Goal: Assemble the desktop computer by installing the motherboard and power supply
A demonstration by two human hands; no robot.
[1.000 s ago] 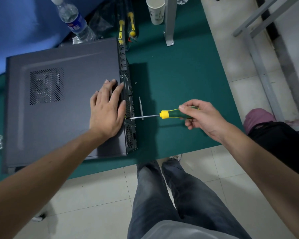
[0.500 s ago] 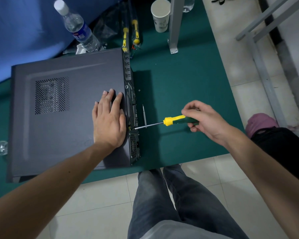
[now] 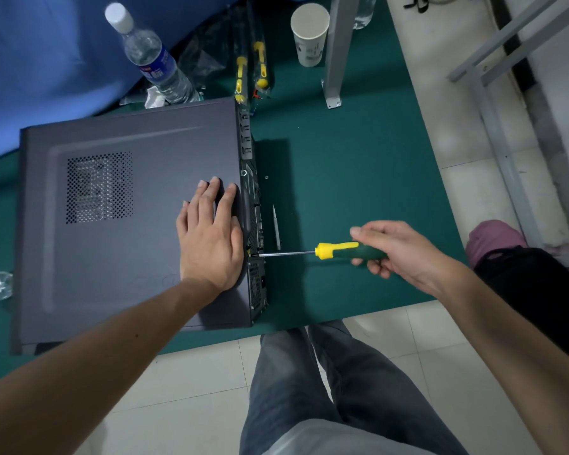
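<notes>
A dark grey computer case (image 3: 119, 205) lies on its side on the green table (image 3: 358, 165), its side panel facing up and its rear panel toward the right. My left hand (image 3: 211, 238) presses flat on the side panel near the rear edge, fingers straight. My right hand (image 3: 398, 251) grips the green and yellow handle of a screwdriver (image 3: 339, 251). The screwdriver lies level, and its tip meets the rear panel just below my left thumb.
A loose metal bit (image 3: 276, 228) lies beside the case's rear. A water bottle (image 3: 148, 57), packaged yellow tools (image 3: 250, 77), a paper cup (image 3: 309, 34) and a metal post (image 3: 337, 50) stand at the back. The table's front edge runs near my legs.
My view has shifted, so everything sits lower in frame. The screwdriver stays against the rear panel, its handle now level. My left hand stays on the panel.
</notes>
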